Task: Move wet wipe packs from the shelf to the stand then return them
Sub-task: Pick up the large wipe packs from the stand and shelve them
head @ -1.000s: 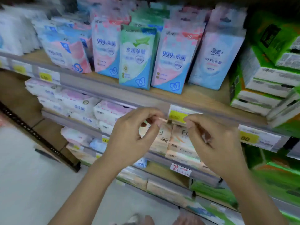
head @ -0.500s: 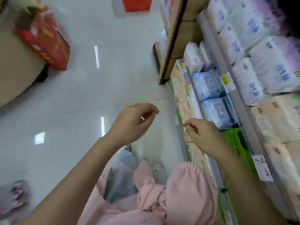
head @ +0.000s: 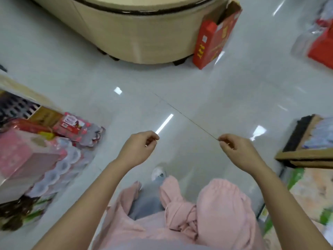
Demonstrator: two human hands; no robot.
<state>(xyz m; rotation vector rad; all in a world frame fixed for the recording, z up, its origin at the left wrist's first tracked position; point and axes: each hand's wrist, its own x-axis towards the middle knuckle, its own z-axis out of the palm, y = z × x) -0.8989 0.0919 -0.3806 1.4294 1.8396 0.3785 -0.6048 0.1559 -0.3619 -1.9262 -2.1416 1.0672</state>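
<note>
Containers:
- Red carton [head: 214, 38]: upright, top flaps open, touching the base of the round beige stand [head: 137, 33] at top centre. Its contents are hidden.
- Pink box [head: 19, 156]: far left, among clear-wrapped goods that are too blurred to name.
- Shelf [head: 302, 156]: right edge, wooden lip. It holds pale blue packs [head: 319, 136], well apart from both hands and too blurred to confirm as wet wipes.

Hands:
- Left hand [head: 138, 148]: fingers curled, thumb tip pressed to forefinger, nothing discernible between them.
- Right hand [head: 237, 150]: the same pinch, likewise with nothing visible in it.

Surroundings:
- Glossy pale floor [head: 180, 87] lies between the hands and the stand.
- Pink clothing [head: 223, 204] and a white shoe [head: 158, 173] show below.
</note>
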